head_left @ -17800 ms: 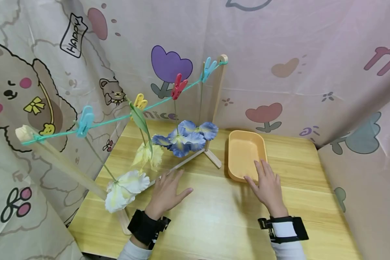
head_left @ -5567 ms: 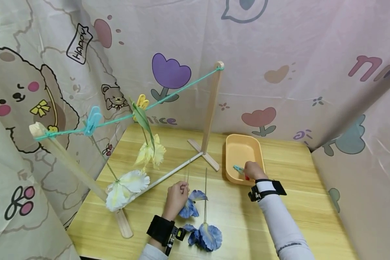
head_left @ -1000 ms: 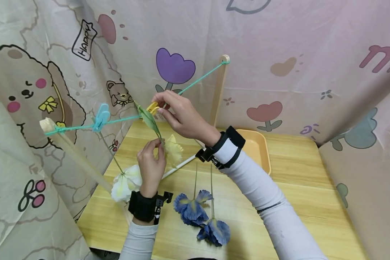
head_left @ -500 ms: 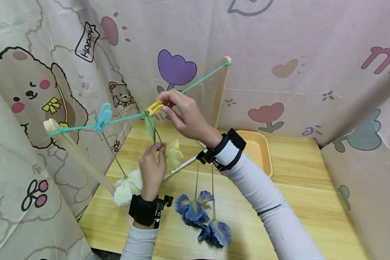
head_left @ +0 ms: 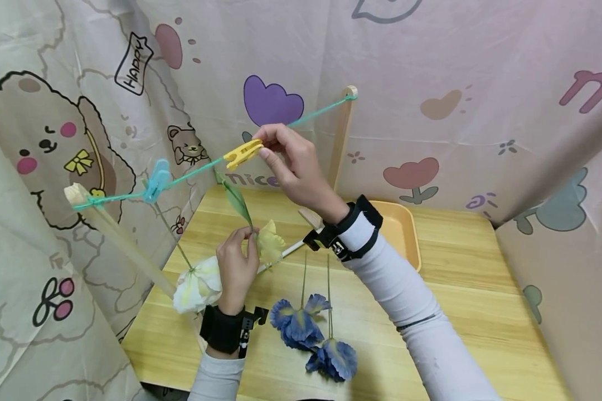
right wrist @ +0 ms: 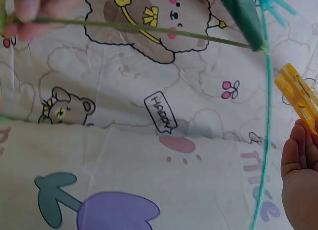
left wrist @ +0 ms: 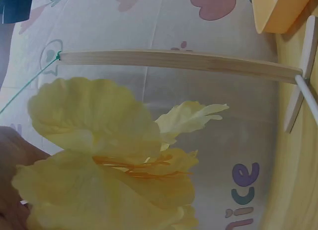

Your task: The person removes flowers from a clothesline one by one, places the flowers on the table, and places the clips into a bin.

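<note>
Two blue flowers lie on the table nearest the viewer, stems pointing away. Beyond them, the left hand pinches the stem of the yellow flower, which is held above the table with its leaf upward. The right hand, farther out and higher, grasps the yellow clip between thumb and fingers.

The change is recent: half a second ago the yellow clip was fastened on the line at the stem's end; now it is off — the right wrist view shows it just beside the line, apart from both line and stem. The stem's end lies close by the line; whether they touch cannot be told. The yellow flower thus appears unclipped, leaving, in judgement, only the white flower hanging, from the blue clip.

The tray stands behind the right arm, which hides part of its inside. Farthest is the printed curtain: "HAPPY" in an outlined box at left, "nice" — partly covered in the head view, legible in the left wrist view — and a large "n" at right. No brand is readable.
</note>
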The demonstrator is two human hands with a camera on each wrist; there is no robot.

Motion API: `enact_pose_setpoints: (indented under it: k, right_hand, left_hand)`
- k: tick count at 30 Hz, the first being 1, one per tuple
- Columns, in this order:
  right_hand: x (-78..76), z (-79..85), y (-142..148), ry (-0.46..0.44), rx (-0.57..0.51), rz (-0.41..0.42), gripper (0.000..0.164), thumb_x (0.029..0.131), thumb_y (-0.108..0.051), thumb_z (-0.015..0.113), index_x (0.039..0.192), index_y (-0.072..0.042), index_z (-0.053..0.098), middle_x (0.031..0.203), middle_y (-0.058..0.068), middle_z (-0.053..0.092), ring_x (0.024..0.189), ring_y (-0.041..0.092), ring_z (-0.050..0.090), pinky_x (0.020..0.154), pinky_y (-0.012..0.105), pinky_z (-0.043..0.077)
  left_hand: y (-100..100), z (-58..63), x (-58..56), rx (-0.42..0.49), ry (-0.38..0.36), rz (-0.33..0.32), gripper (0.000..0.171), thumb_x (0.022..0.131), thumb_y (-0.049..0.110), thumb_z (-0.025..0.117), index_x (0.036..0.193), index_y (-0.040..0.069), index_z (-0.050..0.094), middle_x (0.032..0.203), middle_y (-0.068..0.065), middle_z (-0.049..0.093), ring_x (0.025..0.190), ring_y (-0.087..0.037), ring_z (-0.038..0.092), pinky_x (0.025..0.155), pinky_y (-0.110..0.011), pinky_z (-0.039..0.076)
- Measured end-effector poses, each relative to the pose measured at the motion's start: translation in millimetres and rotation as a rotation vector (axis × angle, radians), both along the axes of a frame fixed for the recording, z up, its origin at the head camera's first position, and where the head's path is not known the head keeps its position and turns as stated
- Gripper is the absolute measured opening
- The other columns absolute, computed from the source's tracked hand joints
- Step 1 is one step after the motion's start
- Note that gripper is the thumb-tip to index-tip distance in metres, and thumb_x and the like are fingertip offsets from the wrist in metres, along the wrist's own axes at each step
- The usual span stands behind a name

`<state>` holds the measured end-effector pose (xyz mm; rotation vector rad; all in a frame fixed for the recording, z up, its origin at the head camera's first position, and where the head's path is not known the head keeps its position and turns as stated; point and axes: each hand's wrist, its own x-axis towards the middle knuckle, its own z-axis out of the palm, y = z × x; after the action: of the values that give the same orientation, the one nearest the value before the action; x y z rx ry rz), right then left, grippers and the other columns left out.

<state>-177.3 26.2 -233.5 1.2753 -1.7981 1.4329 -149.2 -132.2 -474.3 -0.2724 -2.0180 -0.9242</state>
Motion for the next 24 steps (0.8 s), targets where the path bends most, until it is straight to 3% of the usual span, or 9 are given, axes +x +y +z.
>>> enact_pose_setpoints:
  k: [3,5,10,13,15,17,18,20,24]
  right_hand:
    - [-0.7,3.6,5,0.017,-0.037,-0.011,0.013,0.091,0.006,0.051,0.1,0.014,0.056,0.094,0.022,0.06,0.081,0.023,0.056,0.073,0.023,0.048]
    - [-2.7,3.7,11,0.015,-0.062,-0.023,0.014,0.091,0.007,0.05,0.1,0.015,0.055,0.094,0.024,0.059,0.08,0.025,0.055,0.072,0.023,0.048]
    - [-9.8,-3.6,34,-0.054,-0.099,-0.048,0.017,0.091,0.009,0.048,0.104,0.018,0.051,0.098,0.028,0.057,0.083,0.022,0.056,0.075,0.022,0.049]
    - [-15.2,-13.0,53,-0.133,-0.112,-0.08,0.018,0.091,0.01,0.047,0.106,0.018,0.05,0.1,0.027,0.055,0.087,0.012,0.055,0.078,0.021,0.048]
    - [-19.3,-21.3,65,-0.191,-0.119,-0.111,0.019,0.091,0.009,0.047,0.108,0.018,0.049,0.1,0.024,0.055,0.088,0.007,0.053,0.078,0.019,0.046]
    - [-23.9,-31.1,76,-0.25,-0.119,-0.148,0.019,0.092,0.008,0.046,0.109,0.017,0.048,0.101,0.02,0.054,0.089,0.006,0.053,0.078,0.019,0.046]
    - [-26.6,-36.3,82,-0.275,-0.119,-0.169,0.02,0.093,0.008,0.046,0.11,0.017,0.048,0.101,0.019,0.054,0.089,0.008,0.053,0.078,0.019,0.046]
    - [-32.7,-47.9,94,-0.329,-0.123,-0.216,0.02,0.093,0.006,0.046,0.111,0.016,0.048,0.101,0.018,0.055,0.09,0.009,0.054,0.078,0.018,0.046]
    - [-46.8,-74.8,121,-0.417,-0.09,-0.363,0.023,0.095,-0.001,0.049,0.112,0.014,0.05,0.102,0.02,0.057,0.089,0.016,0.055,0.075,0.014,0.045]
  left_hand:
    - [18,59.6,37.2,0.025,-0.089,-0.032,0.015,0.092,0.005,0.057,0.093,0.001,0.071,0.084,-0.014,0.071,0.071,-0.027,0.066,0.063,-0.041,0.051]
    - [15,34.7,27.1,0.016,-0.052,-0.026,0.013,0.091,0.005,0.058,0.095,0.006,0.071,0.087,-0.008,0.071,0.074,-0.02,0.066,0.067,-0.033,0.051]
    - [3,-56.8,-6.4,-0.06,-0.028,-0.016,0.018,0.091,0.013,0.061,0.105,0.021,0.068,0.094,0.006,0.069,0.082,-0.009,0.062,0.081,-0.024,0.046]
    - [6,-78.0,-8.5,-0.072,-0.091,-0.039,0.018,0.09,0.016,0.062,0.107,0.02,0.068,0.094,0.006,0.068,0.083,-0.01,0.062,0.081,-0.025,0.045]
    - [10,-77.9,-2.5,-0.043,-0.134,-0.085,0.018,0.093,0.019,0.059,0.11,0.022,0.066,0.096,0.005,0.068,0.085,-0.009,0.061,0.081,-0.024,0.045]
    - [17,-58.6,13.1,0.009,-0.194,-0.163,0.019,0.094,0.019,0.058,0.11,0.016,0.066,0.098,0.0,0.068,0.087,-0.011,0.062,0.079,-0.024,0.047]
    - [20,-58.1,17.0,0.042,-0.208,-0.214,0.021,0.096,0.021,0.054,0.113,0.015,0.065,0.102,-0.001,0.068,0.091,-0.011,0.063,0.08,-0.024,0.048]
    - [28,-30.9,36.0,0.077,-0.265,-0.275,0.022,0.096,0.02,0.053,0.11,0.008,0.065,0.099,-0.007,0.069,0.089,-0.016,0.064,0.081,-0.03,0.051]
    - [40,-2.6,59.7,0.098,-0.401,-0.316,0.02,0.096,0.016,0.054,0.105,0.005,0.067,0.09,-0.007,0.07,0.081,-0.018,0.065,0.075,-0.032,0.053]
